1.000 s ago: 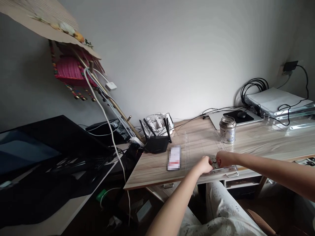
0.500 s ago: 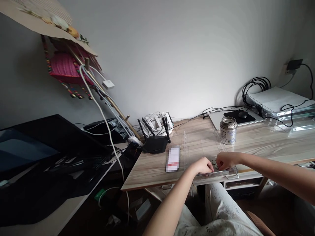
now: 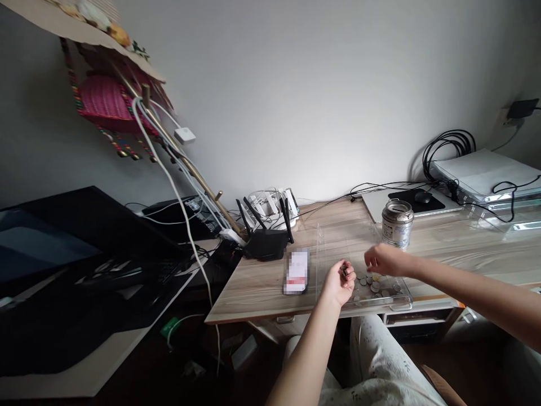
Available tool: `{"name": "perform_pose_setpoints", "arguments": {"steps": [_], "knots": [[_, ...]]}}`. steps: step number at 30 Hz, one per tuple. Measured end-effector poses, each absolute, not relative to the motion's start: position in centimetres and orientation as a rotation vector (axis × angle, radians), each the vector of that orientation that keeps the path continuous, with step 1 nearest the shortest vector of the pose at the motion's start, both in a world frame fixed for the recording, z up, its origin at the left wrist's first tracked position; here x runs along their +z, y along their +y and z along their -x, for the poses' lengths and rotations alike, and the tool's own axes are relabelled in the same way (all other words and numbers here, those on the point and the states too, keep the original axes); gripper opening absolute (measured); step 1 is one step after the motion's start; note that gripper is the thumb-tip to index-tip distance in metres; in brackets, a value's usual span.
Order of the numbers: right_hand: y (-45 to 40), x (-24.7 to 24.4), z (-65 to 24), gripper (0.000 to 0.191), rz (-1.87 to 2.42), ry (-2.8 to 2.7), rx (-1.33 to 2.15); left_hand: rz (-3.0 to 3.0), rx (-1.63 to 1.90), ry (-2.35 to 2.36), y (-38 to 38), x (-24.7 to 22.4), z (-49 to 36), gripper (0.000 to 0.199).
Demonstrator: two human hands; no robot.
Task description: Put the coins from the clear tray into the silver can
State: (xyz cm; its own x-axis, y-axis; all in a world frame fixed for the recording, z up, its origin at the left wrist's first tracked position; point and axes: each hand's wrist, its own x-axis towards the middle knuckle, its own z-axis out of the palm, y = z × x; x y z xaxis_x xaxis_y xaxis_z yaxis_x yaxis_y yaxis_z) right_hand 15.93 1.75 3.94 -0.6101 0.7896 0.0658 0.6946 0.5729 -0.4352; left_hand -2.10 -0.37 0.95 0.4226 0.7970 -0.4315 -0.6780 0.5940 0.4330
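Tabletop (image 3: 262,287): the wood-grain surface carries everything you work with, and its near edge sits just above your lap, so both forearms reach it easily.
Clear tray (image 3: 338,239): it lies flat near the front edge, right before you; its low walls keep the loose pieces from rolling off.
Router (image 3: 265,243): it stands at the back left, antennas up, well apart from your hands.
Tin can (image 3: 397,224): upright just beyond the tray's far right corner, slotted lid facing up, near your right hand.
Phone (image 3: 296,271): flat on the tabletop, just beside the tray's left wall.
Left hand (image 3: 339,280): you hold it palm-up over the tray's near left part, fingers curled around what look like a few small dark coins, though the view is too small to be sure.
Right hand (image 3: 382,260): it hovers over the tray, fingers pinched together; whether they hold a coin, you cannot tell from here.
Coins (image 3: 374,285): scattered in the tray's near right corner, below your right hand.
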Motion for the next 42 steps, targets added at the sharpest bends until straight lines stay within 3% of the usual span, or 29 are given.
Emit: {"name": "perform_pose_setpoints", "arguments": {"steps": [3,4,8,12,18,22,24,29,35,42], "knots": [[1.1,1.8,-16.6,0.054,1.092,-2.761,0.625,-0.139,1.03,0.68,0.0,0.4,2.9,0.016],[0.9,1.5,-16.6,0.055,1.058,-2.801,0.645,-0.131,1.052,0.69,0.1,0.2,2.9,0.014],[0.5,1.7,-16.5,0.031,0.994,-2.924,0.73,-0.134,1.057,0.707,0.3,-0.4,2.4,0.005],[0.5,2.1,-16.6,0.018,1.02,-3.029,0.66,-0.143,1.069,0.7,0.1,-0.6,2.3,0.008],[0.4,2.6,-16.8,0.014,1.142,-3.171,0.556,-0.155,1.103,0.709,-0.2,-0.5,2.4,0.014],[0.5,3.3,-17.0,0.037,1.166,-3.186,0.245,-0.157,1.101,0.698,-0.2,-0.3,2.3,0.013],[0.5,3.3,-17.1,0.038,1.168,-3.225,0.19,-0.153,1.098,0.695,-0.3,-0.3,2.3,0.013],[0.4,3.0,-17.3,0.014,1.249,-3.237,0.325,-0.145,1.105,0.701,-0.4,-0.2,2.3,0.014],[0.0,3.5,-17.0,0.015,1.304,-3.201,0.413,-0.149,1.109,0.674,-0.4,-0.3,2.3,0.014],[1.0,4.0,-16.1,0.015,1.335,-2.987,0.747,-0.08,1.167,0.74,-0.2,-0.4,1.9,0.014]]}}
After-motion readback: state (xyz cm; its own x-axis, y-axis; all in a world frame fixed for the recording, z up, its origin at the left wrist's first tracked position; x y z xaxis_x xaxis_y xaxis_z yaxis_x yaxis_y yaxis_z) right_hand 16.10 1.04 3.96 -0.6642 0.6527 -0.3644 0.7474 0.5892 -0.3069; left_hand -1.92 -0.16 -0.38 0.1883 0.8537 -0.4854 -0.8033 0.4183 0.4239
